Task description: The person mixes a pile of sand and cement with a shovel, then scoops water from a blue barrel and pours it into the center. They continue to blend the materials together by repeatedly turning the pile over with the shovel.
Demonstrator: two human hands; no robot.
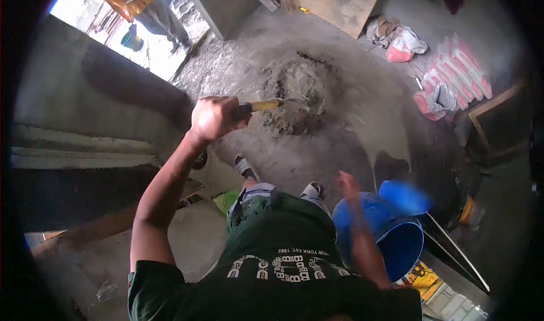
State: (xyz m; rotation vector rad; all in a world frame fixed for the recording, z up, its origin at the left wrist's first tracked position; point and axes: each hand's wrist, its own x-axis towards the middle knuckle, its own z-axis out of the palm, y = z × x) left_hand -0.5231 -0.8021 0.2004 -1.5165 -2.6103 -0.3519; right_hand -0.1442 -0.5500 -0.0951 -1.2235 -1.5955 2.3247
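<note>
My left hand (215,118) is closed around the dark grip of a shovel (265,104). Its yellowish shaft points toward a heap of wet grey mortar (300,91) on the floor, and I cannot make out the blade. Lower right, my right hand (347,186) is raised beside a blue drum (399,247). Its fingers look stretched out with nothing in them, though slightly blurred. A motion-blurred blue container (405,197) is above the drum's rim, apart from the hand.
Pinkish-white sacks (456,74) and crumpled bags (405,43) lie at the right. A plywood board (334,1) leans at the back. Another person (153,15) stands outside the doorway near a green bucket (132,40). A long pale rod (459,253) lies beside the drum.
</note>
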